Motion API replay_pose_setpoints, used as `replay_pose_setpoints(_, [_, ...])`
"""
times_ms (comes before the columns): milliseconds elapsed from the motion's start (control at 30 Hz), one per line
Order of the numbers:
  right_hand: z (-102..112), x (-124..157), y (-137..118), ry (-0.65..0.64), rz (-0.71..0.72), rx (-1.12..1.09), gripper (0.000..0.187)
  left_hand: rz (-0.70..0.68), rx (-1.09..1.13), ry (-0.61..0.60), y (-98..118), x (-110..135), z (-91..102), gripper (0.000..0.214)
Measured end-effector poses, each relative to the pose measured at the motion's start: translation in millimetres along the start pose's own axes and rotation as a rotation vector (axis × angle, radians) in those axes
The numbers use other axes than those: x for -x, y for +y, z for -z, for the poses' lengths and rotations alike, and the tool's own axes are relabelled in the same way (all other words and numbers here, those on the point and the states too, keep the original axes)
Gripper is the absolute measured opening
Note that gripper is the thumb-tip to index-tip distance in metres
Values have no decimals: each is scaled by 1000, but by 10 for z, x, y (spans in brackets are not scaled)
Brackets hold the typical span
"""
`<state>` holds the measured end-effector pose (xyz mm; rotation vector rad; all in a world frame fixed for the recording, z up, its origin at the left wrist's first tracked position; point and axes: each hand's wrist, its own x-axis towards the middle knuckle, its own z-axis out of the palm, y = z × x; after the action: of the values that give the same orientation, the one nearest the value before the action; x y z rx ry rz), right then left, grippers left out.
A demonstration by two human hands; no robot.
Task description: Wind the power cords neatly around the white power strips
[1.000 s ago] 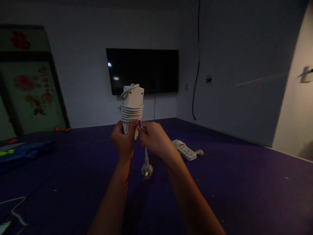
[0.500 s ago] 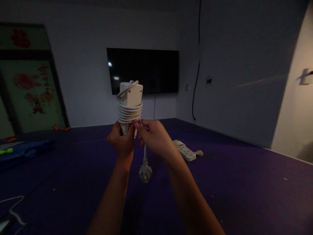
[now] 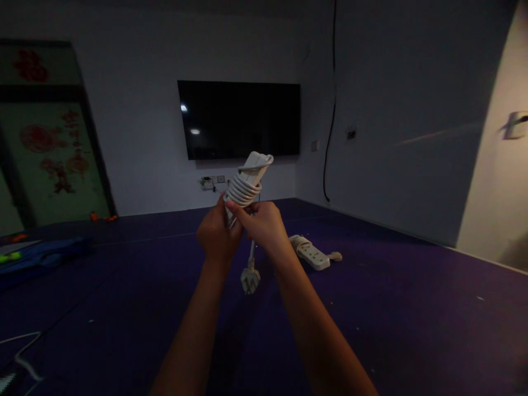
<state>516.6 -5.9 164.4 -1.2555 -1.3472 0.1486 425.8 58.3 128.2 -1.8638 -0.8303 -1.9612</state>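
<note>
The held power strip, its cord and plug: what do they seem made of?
Power strip: probably hard, smooth plastic; edges look straight.
Cord: perhaps smooth plastic or rubber; it bends in round loops.
Plug: likely dull plastic; little shine, rounded body.

1 left hand (image 3: 216, 230) and 1 right hand (image 3: 264, 223): 2 in all. 1 held power strip (image 3: 257, 164) and 1 lying power strip (image 3: 317, 259): 2. 1 hanging plug (image 3: 250, 280) and 1 lying plug (image 3: 336, 256): 2. 1 held cord (image 3: 243, 191) and 1 lying cord (image 3: 301, 242), both wound: 2. 1 wall-mounted television (image 3: 239, 118) with 2 light reflections (image 3: 195, 131). 1 long black cable (image 3: 331, 126). 2 wall plates (image 3: 315, 146) on the dark right-hand wall (image 3: 396, 99); the sockets (image 3: 221, 179) below the television are too dim to count. 3 orange objects (image 3: 94, 216), 1 dark blue cloth (image 3: 53, 253), 1 yellow-green object (image 3: 10, 257).
</note>
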Motion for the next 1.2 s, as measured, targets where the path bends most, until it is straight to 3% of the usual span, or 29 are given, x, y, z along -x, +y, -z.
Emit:
replay_pose_setpoints(267, [38,-129,156,4,-1,-51,56,-63,235,-223,-96,-106,91,47])
replay_pose_setpoints(533, [122,-102,78,-149,-28,-278,50,393,805,-241,-114,-225,171,50])
replay_pose_setpoints(700, [111,-99,69,-235,-31,-343,50,557,1019,-512,-130,-249,221,60])
replay_pose_setpoints(800, [95,-110,88,-236,-41,-323,53,593,1024,-655,-114,-243,251,55])
replay_pose_setpoints(1000, [58,-118,103,-238,-103,-418,50,537,946,-511,-73,-227,211,37])
replay_pose_setpoints(1200, [9,-125,133,-164,-187,-389,52,435,777,-271,-97,-224,147,36])
